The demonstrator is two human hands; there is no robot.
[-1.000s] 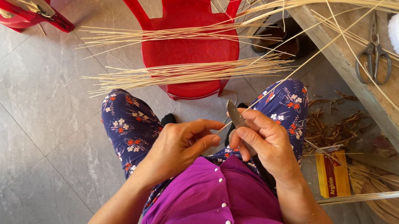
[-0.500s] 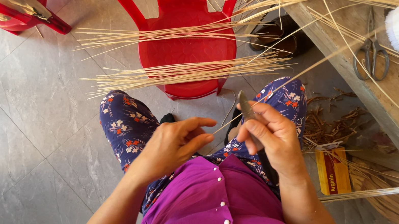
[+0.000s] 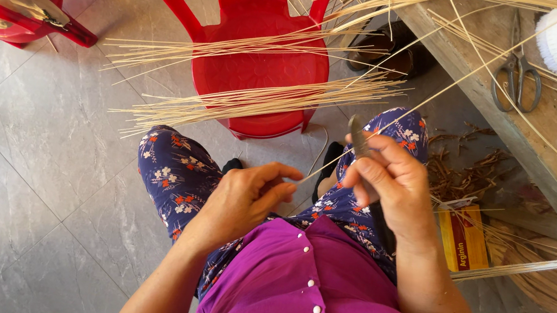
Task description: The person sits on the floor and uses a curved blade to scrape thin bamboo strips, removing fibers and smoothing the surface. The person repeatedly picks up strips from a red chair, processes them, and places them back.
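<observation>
Grey floor tiles [image 3: 40, 168] lie under a red plastic chair [image 3: 261, 68] carrying pale split reed strips [image 3: 257, 100]. My right hand [image 3: 389, 185] is closed around a small grey-bladed knife [image 3: 359, 140]; my left hand [image 3: 244, 199] pinches one thin pale reed strand [image 3: 399, 115] just below the blade. Compared with a second ago, the knife has lifted slightly and the hands sit further apart, suggesting a scraping pass along the strand.

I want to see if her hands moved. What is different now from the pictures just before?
Very little. The right hand, gripping the small grey metal blade, has drifted slightly away from the left hand, which still pinches the thin pale reed strip. Nothing was picked up or dropped. The red plastic chair, the loose reeds on it and the steel scissors stayed put.
</observation>
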